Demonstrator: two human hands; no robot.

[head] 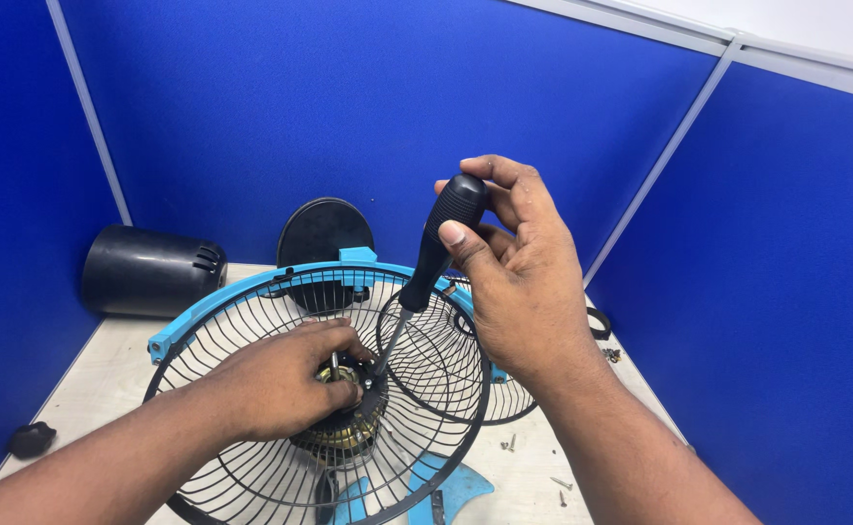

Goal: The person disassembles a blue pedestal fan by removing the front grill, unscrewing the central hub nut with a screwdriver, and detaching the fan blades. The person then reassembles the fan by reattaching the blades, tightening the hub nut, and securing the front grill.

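Right hand wrapped around the black handle of a screwdriver, thumb and fingers closed on the top end. Shaft runs down and to the left, tip landing at the hub of the rear grille. Tip itself is too small to make out; can't tell if it sits in a screw.

Left hand rests on the grille centre, fingers curled over the motor. Brass-coloured windings show under the fingertips and a short metal shaft pokes up between them. How tightly that hand grips is hidden by its own knuckles; it's touching, at least.

Grille lies near centre of the table, wires black, with a blue rim along its far-left edge. A second grille sits just to the right, partly behind the right hand and overlapping the first.

Far side: black round base standing up against the partition, lower part blocked by the rim. Far left: black motor cover on its side. Near left: small black knob. Blue blade under the grille at the near edge, cut off by the frame. Loose screws near right on the table. A black ring shows just past the right wrist, mostly hidden.
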